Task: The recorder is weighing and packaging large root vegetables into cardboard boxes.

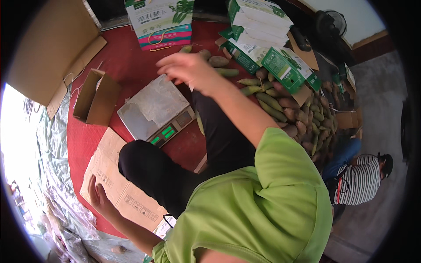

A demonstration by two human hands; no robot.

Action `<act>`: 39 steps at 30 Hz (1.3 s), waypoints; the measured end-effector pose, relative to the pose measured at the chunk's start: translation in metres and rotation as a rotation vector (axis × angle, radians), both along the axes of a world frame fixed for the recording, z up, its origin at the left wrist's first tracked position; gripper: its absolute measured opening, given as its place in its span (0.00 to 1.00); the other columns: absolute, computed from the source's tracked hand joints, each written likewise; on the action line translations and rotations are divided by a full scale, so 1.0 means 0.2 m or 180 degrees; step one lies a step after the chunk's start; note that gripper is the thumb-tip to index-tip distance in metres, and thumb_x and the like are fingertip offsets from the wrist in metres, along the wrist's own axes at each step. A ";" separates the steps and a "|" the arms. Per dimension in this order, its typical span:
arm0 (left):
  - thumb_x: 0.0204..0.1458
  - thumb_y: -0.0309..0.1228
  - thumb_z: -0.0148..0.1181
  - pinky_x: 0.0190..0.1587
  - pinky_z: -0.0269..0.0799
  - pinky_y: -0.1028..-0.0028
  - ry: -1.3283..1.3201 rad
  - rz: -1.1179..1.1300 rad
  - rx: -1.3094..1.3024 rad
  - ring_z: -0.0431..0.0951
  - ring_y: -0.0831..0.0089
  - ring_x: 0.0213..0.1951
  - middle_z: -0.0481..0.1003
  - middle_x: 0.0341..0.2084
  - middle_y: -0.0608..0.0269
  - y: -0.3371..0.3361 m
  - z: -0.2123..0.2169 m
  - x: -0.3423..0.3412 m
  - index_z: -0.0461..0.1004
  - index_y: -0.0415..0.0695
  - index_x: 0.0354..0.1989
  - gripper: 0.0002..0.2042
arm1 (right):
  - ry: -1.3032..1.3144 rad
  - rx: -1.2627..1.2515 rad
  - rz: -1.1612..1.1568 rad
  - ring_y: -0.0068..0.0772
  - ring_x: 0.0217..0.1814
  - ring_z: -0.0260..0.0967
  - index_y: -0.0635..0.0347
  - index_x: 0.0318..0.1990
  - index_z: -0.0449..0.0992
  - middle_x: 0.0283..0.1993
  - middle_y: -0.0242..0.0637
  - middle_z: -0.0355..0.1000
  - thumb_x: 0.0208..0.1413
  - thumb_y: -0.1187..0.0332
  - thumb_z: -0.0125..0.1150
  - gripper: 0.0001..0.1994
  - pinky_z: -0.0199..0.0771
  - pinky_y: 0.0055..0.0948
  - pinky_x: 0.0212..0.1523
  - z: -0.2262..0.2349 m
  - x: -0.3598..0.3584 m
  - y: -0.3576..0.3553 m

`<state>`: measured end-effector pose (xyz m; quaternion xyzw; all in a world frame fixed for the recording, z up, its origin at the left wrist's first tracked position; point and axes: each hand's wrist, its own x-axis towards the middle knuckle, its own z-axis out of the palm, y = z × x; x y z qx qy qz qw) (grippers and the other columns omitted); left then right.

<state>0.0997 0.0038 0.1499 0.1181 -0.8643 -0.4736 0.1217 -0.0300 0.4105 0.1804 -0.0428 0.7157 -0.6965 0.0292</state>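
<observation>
Right hand [186,70], seemingly empty, above scale [153,115]; left hand [98,195] on cardboard [118,188].

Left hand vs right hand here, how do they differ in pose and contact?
The left hand lies flat, pressed on the flattened cardboard sheet; the right hand is raised, fingers curled, above the scale. The left arm reaches down and back; the right arm stretches forward toward the pile of green vegetables. Neither plainly holds anything.
</observation>
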 end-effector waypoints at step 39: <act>0.42 0.23 0.61 0.51 0.67 0.63 -0.0585 -0.2211 -0.2185 0.72 0.56 0.47 0.73 0.43 0.54 0.96 -0.23 -0.51 0.78 0.41 0.38 0.12 | 0.0028 -0.2754 -0.4342 0.22 0.31 0.69 0.63 0.41 0.70 0.34 0.31 0.71 0.58 0.70 0.50 0.07 0.66 0.22 0.30 -0.96 0.78 2.48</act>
